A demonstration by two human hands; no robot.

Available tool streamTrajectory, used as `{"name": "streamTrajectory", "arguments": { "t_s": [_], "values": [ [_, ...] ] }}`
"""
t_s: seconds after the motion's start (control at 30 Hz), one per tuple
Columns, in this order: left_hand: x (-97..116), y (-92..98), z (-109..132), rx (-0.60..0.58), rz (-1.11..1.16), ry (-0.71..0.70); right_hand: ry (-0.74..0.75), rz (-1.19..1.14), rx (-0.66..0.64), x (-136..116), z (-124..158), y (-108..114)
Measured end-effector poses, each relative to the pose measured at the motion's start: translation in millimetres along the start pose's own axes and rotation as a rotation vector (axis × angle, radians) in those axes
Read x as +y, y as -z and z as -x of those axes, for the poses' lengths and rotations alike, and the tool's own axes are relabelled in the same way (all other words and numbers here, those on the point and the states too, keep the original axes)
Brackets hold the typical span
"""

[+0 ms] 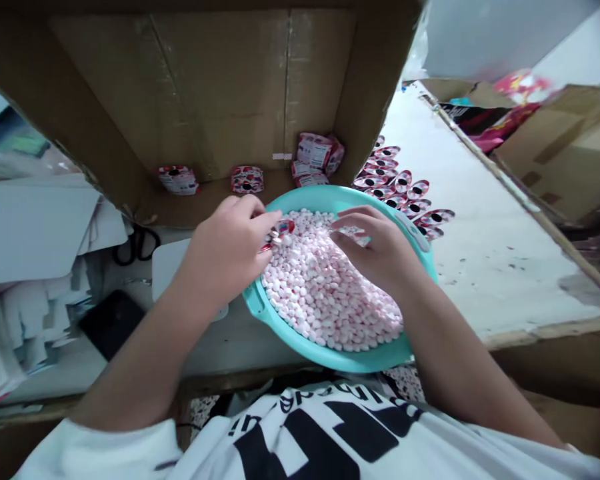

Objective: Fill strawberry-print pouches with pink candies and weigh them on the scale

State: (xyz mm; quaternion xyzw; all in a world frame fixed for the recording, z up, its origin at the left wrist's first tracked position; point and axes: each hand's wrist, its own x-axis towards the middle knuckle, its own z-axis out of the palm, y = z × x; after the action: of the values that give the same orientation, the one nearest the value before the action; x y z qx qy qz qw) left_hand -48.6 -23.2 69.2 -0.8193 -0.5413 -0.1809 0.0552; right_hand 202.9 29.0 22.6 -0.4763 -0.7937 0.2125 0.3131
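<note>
A teal basin [300,342] in front of me is filled with small pale-pink and white candy-like pieces [325,293]. My left hand [235,243] is over the basin's left side, its fingers closed on a small red packet [283,229]. White pieces show at the packet's opening; the rest of it is hidden by my fingers. Low over the pieces at the basin's right side is my right hand [375,243], thumb and fingers apart. I see nothing gripped in it, though its palm side is partly hidden.
Behind the basin stands an open cardboard box [220,87] with several red-and-white packets [313,152] inside. To the right, several open-mouthed packets [397,187] stand on the white table [485,247]. Scissors [137,245], a dark flat object [111,325] and white cards [30,233] lie left.
</note>
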Motion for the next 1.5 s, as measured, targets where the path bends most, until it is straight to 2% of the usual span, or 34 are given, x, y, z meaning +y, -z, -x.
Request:
{"name": "streamTrajectory", "arguments": {
  "t_s": [0.1,0.2,0.3,0.4,0.6,0.8,1.0,1.17,1.37,1.5],
  "values": [
    [19.3,-13.0,-17.4,-0.011,-0.047,-0.002,-0.027,-0.017,-0.005,-1.3,5.7,2.7],
    [25.1,-18.2,-19.5,-0.015,-0.086,0.016,-0.046,-0.081,-0.009,-0.9,9.1,5.2],
    [21.3,-17.4,-15.4,-0.066,-0.100,-0.005,-0.051,-0.083,-0.047,0.5,9.6,7.3],
    [15.3,-11.8,-13.0,-0.055,-0.097,0.006,-0.049,-0.077,-0.098,1.1,10.3,9.3],
    [15.2,-2.6,-21.0,-0.153,-0.165,-0.052,-0.052,-0.073,-0.123,0.5,13.4,11.7],
    [11.7,-5.9,-22.3,-0.097,-0.149,-0.149,-0.048,-0.089,-0.122,0.9,12.7,12.8],
    [19.2,-0.8,-15.9,-0.129,-0.173,-0.133,-0.072,-0.058,-0.161,3.7,12.7,11.8],
    [20.3,-6.4,-16.1,-0.175,-0.160,-0.129,-0.088,-0.058,-0.162,3.8,12.5,12.1],
    [8.8,-15.9,-25.7,-0.218,0.023,-0.069,-0.065,-0.124,-0.094,0.8,13.3,13.4],
    [-0.4,-2.2,-15.6,-0.128,0.213,0.027,-0.067,-0.108,-0.135,2.1,14.0,11.0]
  ]
}}
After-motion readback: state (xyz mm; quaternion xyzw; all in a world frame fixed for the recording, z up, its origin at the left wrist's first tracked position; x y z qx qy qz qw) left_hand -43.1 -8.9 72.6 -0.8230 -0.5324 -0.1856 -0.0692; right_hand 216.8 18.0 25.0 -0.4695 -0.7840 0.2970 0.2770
